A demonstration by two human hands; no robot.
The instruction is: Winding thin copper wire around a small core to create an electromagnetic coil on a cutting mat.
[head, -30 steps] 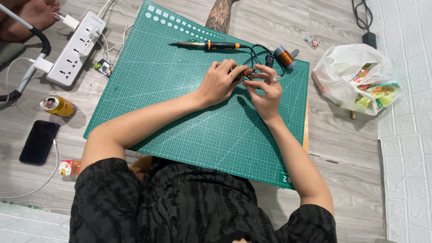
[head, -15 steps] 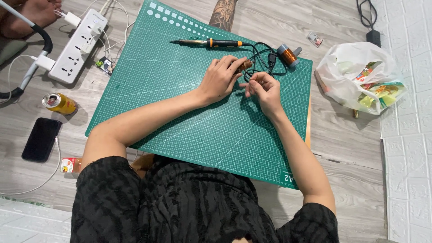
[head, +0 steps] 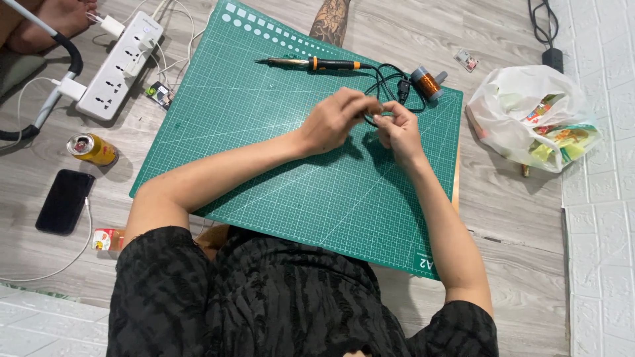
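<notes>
My left hand (head: 334,120) and my right hand (head: 397,131) meet over the far right part of a green cutting mat (head: 264,165). Their fingertips pinch a small brown piece (head: 374,107) between them; what it is I cannot tell. Both hands are raised slightly off the mat and cast shadows on it. Just beyond them lie a black cable loop (head: 390,86), a soldering iron with an orange and black handle (head: 317,63), and a spool of copper wire (head: 426,82).
On the wooden floor at the left are a white power strip (head: 119,66), a yellow drink can (head: 92,149), a black phone (head: 64,201) and a small packet (head: 106,238). A white plastic bag with wrappers (head: 529,119) lies at the right. Another person's tattooed leg (head: 331,20) is at the top.
Both hands have lifted off the mat and drawn closer together, fingertips now pinched on the small piece. The soldering iron and spool have not moved.
</notes>
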